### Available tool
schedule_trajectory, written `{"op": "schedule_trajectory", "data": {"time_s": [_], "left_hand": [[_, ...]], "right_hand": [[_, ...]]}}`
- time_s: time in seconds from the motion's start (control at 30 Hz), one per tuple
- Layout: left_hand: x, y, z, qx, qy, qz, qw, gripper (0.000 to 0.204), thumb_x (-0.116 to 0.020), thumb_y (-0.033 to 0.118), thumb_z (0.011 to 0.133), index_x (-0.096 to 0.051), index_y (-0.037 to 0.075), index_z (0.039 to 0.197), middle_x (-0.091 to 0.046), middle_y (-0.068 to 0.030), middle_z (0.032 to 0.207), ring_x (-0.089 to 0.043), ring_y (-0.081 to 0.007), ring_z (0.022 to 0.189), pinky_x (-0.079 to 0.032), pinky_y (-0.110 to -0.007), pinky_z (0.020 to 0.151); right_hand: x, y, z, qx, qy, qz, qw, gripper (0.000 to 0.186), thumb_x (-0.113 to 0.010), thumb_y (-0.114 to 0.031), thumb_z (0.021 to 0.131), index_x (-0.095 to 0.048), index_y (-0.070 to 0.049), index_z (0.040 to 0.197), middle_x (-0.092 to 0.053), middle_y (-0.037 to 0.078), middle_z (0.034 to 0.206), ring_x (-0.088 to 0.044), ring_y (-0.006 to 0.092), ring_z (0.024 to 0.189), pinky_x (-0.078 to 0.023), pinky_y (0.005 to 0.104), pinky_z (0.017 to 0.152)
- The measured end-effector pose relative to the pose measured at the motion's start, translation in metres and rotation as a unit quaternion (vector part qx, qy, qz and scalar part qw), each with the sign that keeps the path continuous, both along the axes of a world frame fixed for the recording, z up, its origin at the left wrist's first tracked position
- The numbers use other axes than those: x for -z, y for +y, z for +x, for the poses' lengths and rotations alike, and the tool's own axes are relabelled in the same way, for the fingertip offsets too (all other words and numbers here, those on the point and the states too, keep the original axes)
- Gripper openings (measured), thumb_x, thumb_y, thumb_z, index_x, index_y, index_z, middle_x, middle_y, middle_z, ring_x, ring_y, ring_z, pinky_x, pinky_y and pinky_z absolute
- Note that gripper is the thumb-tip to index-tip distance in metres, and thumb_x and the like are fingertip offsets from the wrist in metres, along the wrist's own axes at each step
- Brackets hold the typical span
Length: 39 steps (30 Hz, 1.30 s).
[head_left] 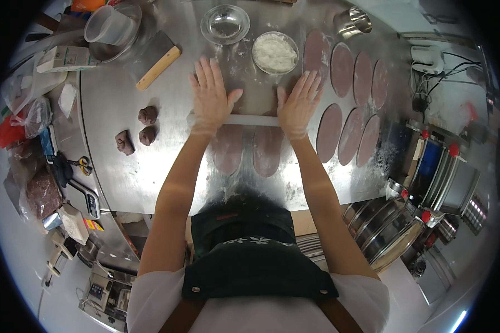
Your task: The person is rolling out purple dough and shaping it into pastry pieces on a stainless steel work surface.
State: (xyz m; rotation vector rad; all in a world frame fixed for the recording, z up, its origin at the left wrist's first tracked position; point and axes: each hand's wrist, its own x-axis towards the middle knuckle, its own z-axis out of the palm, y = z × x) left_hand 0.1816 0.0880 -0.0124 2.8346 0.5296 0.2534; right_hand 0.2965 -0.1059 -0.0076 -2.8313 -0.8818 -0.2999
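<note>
Steel worktop [128, 177], dusted with flour: a white rolling pin [254, 120] is pressed under both flat hands.

Left hand [210, 97] and right hand [300, 102] are spread open, fingers splayed, over two brown dough ovals [249, 149] just below them. Rolling seems in hand; a fresh dough lump [147, 115], left of the hands, would be needed next.

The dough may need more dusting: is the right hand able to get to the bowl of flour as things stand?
Probably yes. The right hand lies flat on the white rolling pin, and the bowl of flour sits just beyond its fingertips with bare steel table between; it would have to lift off the pin first.
</note>
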Motion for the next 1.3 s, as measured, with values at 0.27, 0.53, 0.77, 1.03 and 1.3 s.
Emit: {"op": "schedule_trajectory", "data": {"time_s": [0.27, 0.53, 0.77, 1.03, 1.3], "left_hand": [[-0.011, -0.014, -0.069, -0.029, -0.065, -0.039, 0.997, 0.090, -0.055, 0.049, 0.096, -0.022, -0.013, 0.152, -0.024, -0.0361, 0.157, -0.019, -0.0490, 0.149, -0.016, -0.065, 0.118], [0.000, 0.019, -0.011, 0.022, 0.052, 0.040, 0.998, 0.094, -0.054, 0.054, 0.094, -0.020, -0.011, 0.154, -0.025, -0.0289, 0.161, -0.020, -0.0421, 0.151, -0.018, -0.059, 0.120], [-0.014, -0.031, -0.094, 0.004, 0.129, -0.002, 0.992, 0.093, -0.055, 0.052, 0.095, -0.020, -0.011, 0.154, -0.023, -0.0321, 0.160, -0.017, -0.0465, 0.151, -0.016, -0.061, 0.120], [-0.001, -0.009, -0.044, -0.019, -0.007, 0.046, 0.999, 0.092, -0.055, 0.052, 0.095, -0.021, -0.010, 0.154, -0.022, -0.0338, 0.159, -0.018, -0.0510, 0.149, -0.016, -0.064, 0.119], [-0.020, -0.048, -0.098, -0.010, 0.090, -0.084, 0.992, 0.100, -0.069, 0.045, 0.086, -0.021, -0.010, 0.154, -0.022, -0.0349, 0.158, -0.020, -0.0512, 0.148, -0.019, -0.060, 0.119]], "right_hand": [[0.007, -0.058, -0.051, -0.138, 0.070, 0.116, 0.981, 0.060, -0.063, -0.030, 0.093, -0.048, 0.000, 0.142, -0.045, 0.018, 0.151, -0.041, 0.0390, 0.139, -0.029, 0.0566, 0.115], [0.018, -0.044, -0.004, -0.215, 0.092, 0.014, 0.972, 0.065, -0.075, -0.032, 0.079, -0.055, -0.014, 0.139, -0.057, 0.005, 0.119, -0.056, 0.0275, 0.103, -0.044, 0.0451, 0.088], [0.005, -0.101, -0.079, -0.241, 0.068, 0.003, 0.968, 0.055, -0.079, -0.027, 0.075, -0.067, -0.020, 0.128, -0.055, 0.001, 0.111, -0.056, 0.0209, 0.095, -0.047, 0.0384, 0.076], [0.002, -0.046, -0.027, -0.081, 0.028, 0.039, 0.996, 0.053, -0.069, -0.030, 0.089, -0.058, -0.010, 0.136, -0.054, 0.010, 0.117, -0.053, 0.0324, 0.105, -0.041, 0.0509, 0.092], [-0.012, -0.056, -0.076, -0.038, 0.138, -0.047, 0.989, 0.075, -0.064, -0.037, 0.091, -0.037, -0.005, 0.153, -0.032, 0.022, 0.159, -0.033, 0.0468, 0.143, -0.027, 0.0610, 0.116]]}}
